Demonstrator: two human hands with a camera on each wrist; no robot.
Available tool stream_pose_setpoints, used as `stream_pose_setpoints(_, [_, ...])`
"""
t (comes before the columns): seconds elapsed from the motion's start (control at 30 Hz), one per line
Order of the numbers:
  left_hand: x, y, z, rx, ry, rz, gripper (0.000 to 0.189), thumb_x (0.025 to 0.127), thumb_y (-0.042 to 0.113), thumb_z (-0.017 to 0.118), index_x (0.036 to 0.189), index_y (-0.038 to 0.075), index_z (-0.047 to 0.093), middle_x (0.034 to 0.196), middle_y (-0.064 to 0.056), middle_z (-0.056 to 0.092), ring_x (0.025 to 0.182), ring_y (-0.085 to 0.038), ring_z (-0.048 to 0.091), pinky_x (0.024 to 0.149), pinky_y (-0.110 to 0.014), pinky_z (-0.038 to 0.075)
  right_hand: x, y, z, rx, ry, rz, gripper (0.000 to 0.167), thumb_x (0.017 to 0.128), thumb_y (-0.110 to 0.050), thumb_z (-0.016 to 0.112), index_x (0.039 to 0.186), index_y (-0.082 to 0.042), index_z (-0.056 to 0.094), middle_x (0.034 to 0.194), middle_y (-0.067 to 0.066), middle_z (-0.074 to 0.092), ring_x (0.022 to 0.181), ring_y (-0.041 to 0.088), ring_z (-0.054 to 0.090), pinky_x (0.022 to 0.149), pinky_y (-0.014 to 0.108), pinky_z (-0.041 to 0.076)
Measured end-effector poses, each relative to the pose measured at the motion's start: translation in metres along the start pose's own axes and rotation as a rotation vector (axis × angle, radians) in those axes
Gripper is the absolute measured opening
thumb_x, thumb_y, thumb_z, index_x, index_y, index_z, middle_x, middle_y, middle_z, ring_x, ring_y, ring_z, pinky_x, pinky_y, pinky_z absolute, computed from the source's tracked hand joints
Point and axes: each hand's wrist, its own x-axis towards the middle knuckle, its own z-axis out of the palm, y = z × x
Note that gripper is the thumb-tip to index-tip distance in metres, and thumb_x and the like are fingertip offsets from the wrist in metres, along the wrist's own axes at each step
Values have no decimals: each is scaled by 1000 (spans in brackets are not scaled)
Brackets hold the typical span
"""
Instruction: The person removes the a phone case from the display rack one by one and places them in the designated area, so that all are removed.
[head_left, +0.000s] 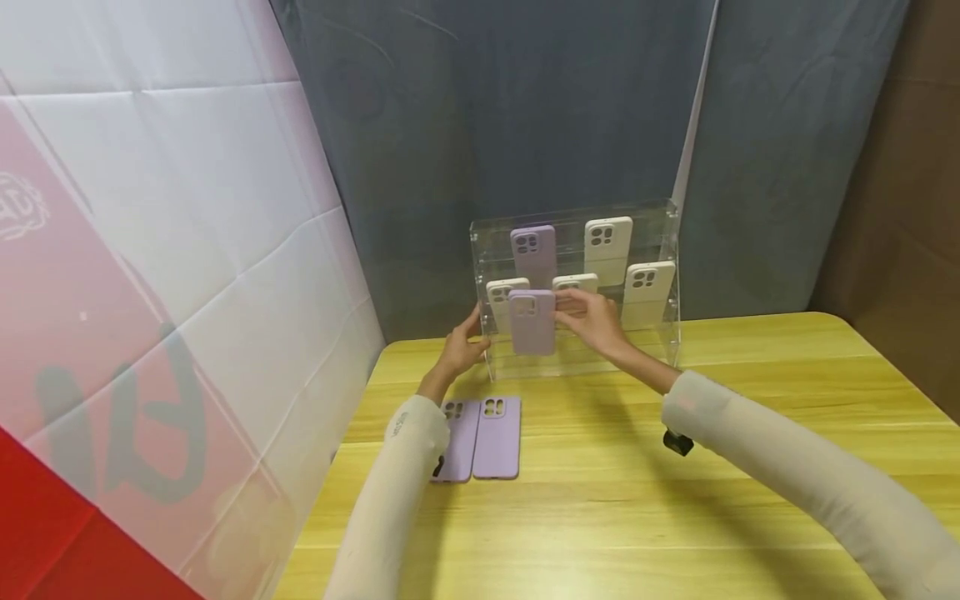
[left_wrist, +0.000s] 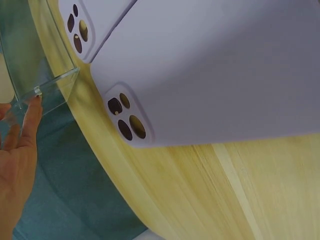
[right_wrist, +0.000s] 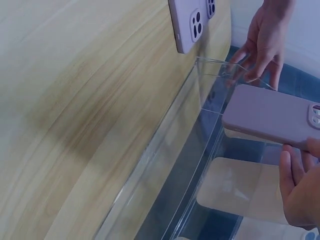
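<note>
A clear acrylic display rack (head_left: 585,364) stands upright at the back of the table. My right hand (head_left: 600,325) pinches a lilac phone case (head_left: 533,333) by its right edge, in front of the rack's lower left part. At the rack's left side panel, my left hand (head_left: 459,348) grips the edge with thumb and fingers; its fingertips show at the panel in the left wrist view. Another lilac case (head_left: 534,257) leans on the upper tier beside a cream case (head_left: 608,250). Lower stand cream cases (head_left: 648,292), one partly hidden behind the held case and another behind my right hand.
Two lilac phone cases (head_left: 497,437) lie side by side on the wooden table (head_left: 600,517), near my left forearm, which covers part of one. Behind the rack hangs a dark grey curtain (head_left: 570,108). A white and pink printed sheet (head_left: 187,208) borders the left side.
</note>
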Motion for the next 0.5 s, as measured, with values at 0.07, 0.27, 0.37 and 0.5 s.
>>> stream_pose_setpoints(0.07, [0,0,0,2,-2,-4,84,99,-4,62,166,27,23,155,-27,47,119,-45,66,86,-41,66,-2,0,-2,15,-7,2,37,90,-5,80,125,1,71,116,22,74,96,39,76,83,43,66])
stream_pose_setpoints(0.27, [1,-2,-1,-8,-19,11,85,99,-3,63,166,29,22,155,-30,45,118,-44,67,87,-38,66,-10,4,-9,7,-18,25,39,91,-6,79,128,1,69,117,23,74,97,40,76,83,45,66])
stream_pose_setpoints(0.37, [0,-2,-1,-5,-15,22,86,98,-4,63,166,29,22,154,-32,44,116,-43,68,84,-36,66,-15,6,-9,-1,-42,35,40,91,-6,79,130,1,68,119,23,73,98,40,75,83,45,66])
stream_pose_setpoints(0.5, [0,-3,-1,-3,-10,13,85,99,-3,63,166,29,22,155,-31,44,118,-43,67,85,-36,66,-21,10,-7,7,-66,54,44,92,-5,78,134,-1,66,120,24,72,97,39,76,79,40,67])
